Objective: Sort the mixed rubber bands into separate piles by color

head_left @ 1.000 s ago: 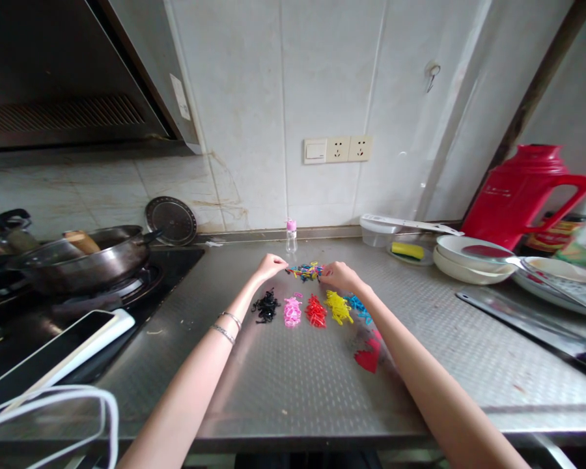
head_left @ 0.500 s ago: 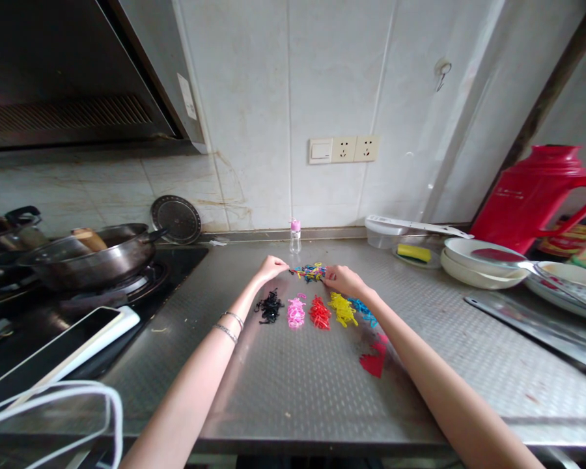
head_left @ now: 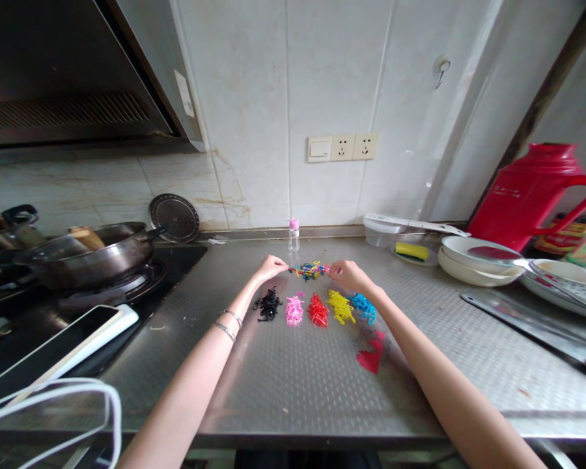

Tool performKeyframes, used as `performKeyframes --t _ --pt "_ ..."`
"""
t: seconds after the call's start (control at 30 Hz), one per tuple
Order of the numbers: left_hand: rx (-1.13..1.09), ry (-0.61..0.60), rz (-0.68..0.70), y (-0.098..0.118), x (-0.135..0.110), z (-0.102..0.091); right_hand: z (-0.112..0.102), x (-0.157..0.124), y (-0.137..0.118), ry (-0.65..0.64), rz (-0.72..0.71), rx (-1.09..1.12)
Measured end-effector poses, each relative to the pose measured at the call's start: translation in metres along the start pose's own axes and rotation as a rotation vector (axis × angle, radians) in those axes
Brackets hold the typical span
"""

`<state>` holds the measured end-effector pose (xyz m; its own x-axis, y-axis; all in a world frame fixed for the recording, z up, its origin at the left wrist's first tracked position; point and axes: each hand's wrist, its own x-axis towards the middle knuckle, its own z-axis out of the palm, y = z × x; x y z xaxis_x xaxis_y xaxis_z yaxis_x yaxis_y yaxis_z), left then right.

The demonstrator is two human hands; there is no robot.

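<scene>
A mixed pile of small coloured rubber bands [head_left: 311, 270] lies on the metal counter between my hands. My left hand [head_left: 272, 267] is closed in a pinch at the pile's left edge; whatever is in its fingertips is too small to make out. On the opposite edge my right hand [head_left: 348, 275] has its fingers drawn together, their tips partly hidden. In front is a row of sorted heaps: black bands [head_left: 268, 304], pink bands [head_left: 294, 311], red bands [head_left: 318, 310], yellow bands [head_left: 341, 307] and blue bands [head_left: 364, 308], the last beside my right wrist.
Behind the pile stands a clear bottle with a pink cap [head_left: 293, 236]. A torn red piece [head_left: 370, 355] lies nearer me. Rightward are a cleaver [head_left: 532, 332], stacked bowls [head_left: 478, 268] and a red thermos [head_left: 532, 195]. A pan [head_left: 92, 257] and a phone [head_left: 53, 352] are at left.
My right hand has shifted slightly right, off the pile's edge, and more of the blue heap shows. My left hand keeps its pinch in nearly the same place. The view has tilted slightly.
</scene>
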<state>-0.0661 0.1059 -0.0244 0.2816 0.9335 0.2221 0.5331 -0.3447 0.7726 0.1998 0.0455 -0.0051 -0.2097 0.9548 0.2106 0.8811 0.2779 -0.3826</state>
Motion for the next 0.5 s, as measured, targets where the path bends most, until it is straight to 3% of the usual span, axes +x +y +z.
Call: performKeyframes --t 0.2,0.37,0.5 --pt "0.03 0.005 -0.018 0.004 0.0 -0.01 -0.003 -0.01 -0.047 0.028 -0.17 -0.012" --pt "0.028 0.014 -0.021 0.011 -0.003 -0.015 0.015 -0.025 -0.105 0.03 -0.332 -0.104" --pt "0.023 -0.001 -0.011 0.01 -0.002 -0.013 0.029 -0.03 -0.128 0.012 -0.416 -0.133"
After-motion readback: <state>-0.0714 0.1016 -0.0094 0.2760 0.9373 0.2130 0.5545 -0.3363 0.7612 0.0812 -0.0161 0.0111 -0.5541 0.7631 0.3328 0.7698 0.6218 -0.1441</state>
